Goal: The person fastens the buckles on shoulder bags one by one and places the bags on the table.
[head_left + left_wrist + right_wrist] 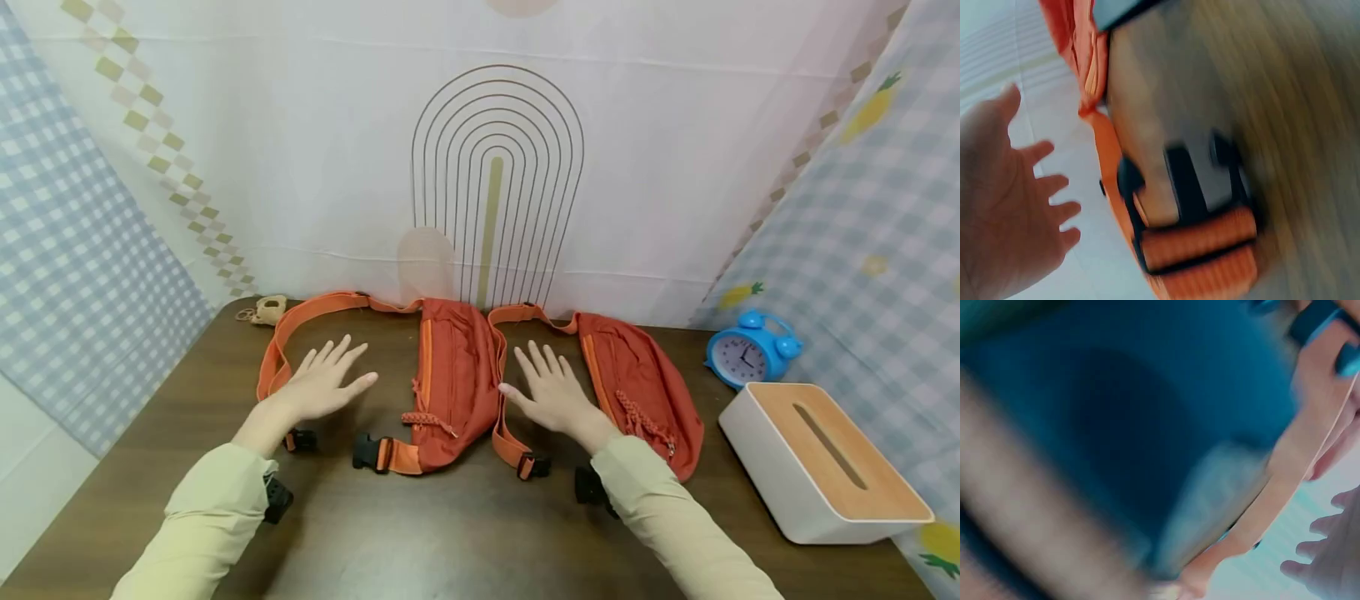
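Two rust-red waist bags with orange straps lie side by side on the table: the left bag (468, 367) and the right bag (637, 375). My left hand (318, 387) hovers over the left bag's looped strap (300, 312), fingers spread, holding nothing. In the left wrist view, a black prong buckle (1186, 181) appears large near that hand (1010, 206). Between the bags my right hand (555, 398) is spread with nothing in it, close to the right bag's strap (510, 446). The right wrist view is blurred, showing a strap (1291, 450) and part of the hand (1335, 556).
A blue alarm clock (750, 348) stands at the back right, behind a white tissue box (772, 475) with a wooden lid. A small beige object (268, 310) sits at the back left corner. Patterned cloth (322, 167) hangs along the table's rear edge.
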Tool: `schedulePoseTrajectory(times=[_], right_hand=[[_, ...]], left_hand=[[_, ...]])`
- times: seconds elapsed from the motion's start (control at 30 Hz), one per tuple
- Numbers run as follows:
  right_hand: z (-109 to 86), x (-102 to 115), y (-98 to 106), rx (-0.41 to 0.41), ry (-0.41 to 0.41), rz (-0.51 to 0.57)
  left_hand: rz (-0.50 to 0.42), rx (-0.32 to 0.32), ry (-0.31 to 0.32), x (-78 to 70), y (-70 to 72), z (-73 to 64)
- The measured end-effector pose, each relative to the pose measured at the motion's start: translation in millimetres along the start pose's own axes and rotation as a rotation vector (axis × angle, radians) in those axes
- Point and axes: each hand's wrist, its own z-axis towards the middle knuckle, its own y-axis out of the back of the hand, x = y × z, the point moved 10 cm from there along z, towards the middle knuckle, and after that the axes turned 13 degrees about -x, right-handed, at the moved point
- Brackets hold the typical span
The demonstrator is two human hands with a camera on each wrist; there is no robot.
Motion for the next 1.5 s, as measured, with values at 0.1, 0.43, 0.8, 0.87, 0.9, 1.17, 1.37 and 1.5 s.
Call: schedulePoseTrajectory(times=[0.1,0.43,0.8,0.87,0.9,1.17,1.37,1.5], right_hand=[[6.3,24.0,-3.4,0.006,0.043,0.005],[14.9,109.2,-24.9,0.088,0.254,0.016],[7.7,159.7,-55.6,0.162,0.396,-0.01],[4.8,167.7,-59.3,0.165,0.438,-0.006],[3.5,171.8,-60.9,0.164,0.462,-0.002],[-0.4,194.9,-58.7,0.108,0.565,0.065],[-0.5,199.8,-55.4,0.1,0.558,0.079],[0.6,199.3,-54.3,0.101,0.531,0.118]], left_hand=[[-0.02,0.026,-0.042,4.8,6.4,-7.8],[-0.185,0.191,-0.225,11.6,17.5,-44.6],[-0.083,0.186,-0.231,28.2,13.9,-54.7],[-0.072,0.18,-0.255,29.8,13.4,-55.0],[-0.062,0.176,-0.273,30.3,13.3,-55.3],[-0.006,0.164,-0.324,35.8,11.6,-56.6],[-0.025,0.148,-0.28,39.7,13.0,-54.9],[-0.054,0.131,-0.269,41.6,13.9,-52.6]])
